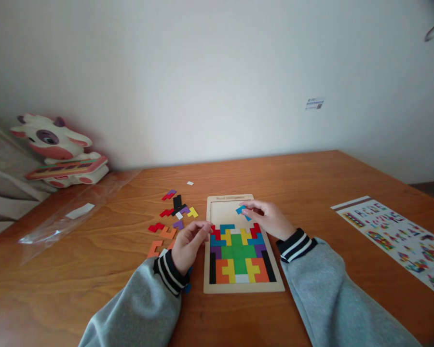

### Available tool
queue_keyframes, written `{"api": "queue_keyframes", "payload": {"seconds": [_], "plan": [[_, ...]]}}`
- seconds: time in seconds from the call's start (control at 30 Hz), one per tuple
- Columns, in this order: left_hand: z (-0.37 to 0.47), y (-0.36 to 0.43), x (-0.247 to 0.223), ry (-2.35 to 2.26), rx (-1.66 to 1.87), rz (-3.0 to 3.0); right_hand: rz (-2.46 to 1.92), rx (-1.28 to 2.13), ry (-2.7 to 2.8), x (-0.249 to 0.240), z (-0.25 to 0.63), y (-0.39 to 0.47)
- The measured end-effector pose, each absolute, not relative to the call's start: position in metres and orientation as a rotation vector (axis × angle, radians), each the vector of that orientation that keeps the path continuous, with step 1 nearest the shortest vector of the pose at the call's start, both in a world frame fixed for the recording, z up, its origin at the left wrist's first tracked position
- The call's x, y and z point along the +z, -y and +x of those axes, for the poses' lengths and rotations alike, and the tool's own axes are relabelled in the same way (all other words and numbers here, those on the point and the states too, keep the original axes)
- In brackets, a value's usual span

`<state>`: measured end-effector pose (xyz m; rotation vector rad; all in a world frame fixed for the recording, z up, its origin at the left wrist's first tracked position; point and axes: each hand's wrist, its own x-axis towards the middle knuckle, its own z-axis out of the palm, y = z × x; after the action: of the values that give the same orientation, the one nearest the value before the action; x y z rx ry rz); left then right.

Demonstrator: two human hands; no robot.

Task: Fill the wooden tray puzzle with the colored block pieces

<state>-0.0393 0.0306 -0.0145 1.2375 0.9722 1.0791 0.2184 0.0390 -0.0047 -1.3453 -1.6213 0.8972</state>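
Observation:
A wooden puzzle board [244, 288] lies in front of me, its lower part filled with coloured block pieces around a green piece [238, 250]. Over the bare upper part of its tray, my right hand [269, 219] pinches a blue puzzle piece [243, 212] between thumb and fingers. My left hand [191, 243] is at the board's left edge, thumb and fingers drawn together beside a red piece [216, 232]; whether anything is between them I cannot make out. Loose puzzle pieces lie left of the board, among them an orange one [167, 233], partly hidden by my left hand and sleeve.
A cow-shaped toy keyboard [68, 166] stands at the back left, with a clear plastic bag [54, 231] before it. To the right lies a printed pattern sheet [401, 241]. A small white piece [190, 183] rests behind the loose pieces. A wall rises behind the wooden table [311, 178].

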Motion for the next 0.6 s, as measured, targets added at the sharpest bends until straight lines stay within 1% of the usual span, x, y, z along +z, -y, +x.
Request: {"api": "queue_keyframes", "payload": {"seconds": [0.13,0.2,0.37,0.47,0.6], "plan": [[-0.039,-0.031,-0.015,-0.97,1.077,1.235,-1.236,1.102,1.397,0.0,0.217,-0.039],[-0.039,-0.031,-0.016,-0.969,1.074,1.231,-1.178,1.133,1.311,0.003,0.216,-0.038],[-0.04,-0.032,-0.017,-0.964,1.071,1.226,-1.175,1.072,1.366,0.004,0.215,-0.038],[-0.041,-0.032,-0.017,-0.96,1.069,1.23,-1.212,1.043,1.461,-0.006,0.217,-0.041],[-0.04,-0.031,-0.016,-0.954,1.073,1.213,-1.26,0.95,1.436,-0.019,0.221,-0.045]]}}
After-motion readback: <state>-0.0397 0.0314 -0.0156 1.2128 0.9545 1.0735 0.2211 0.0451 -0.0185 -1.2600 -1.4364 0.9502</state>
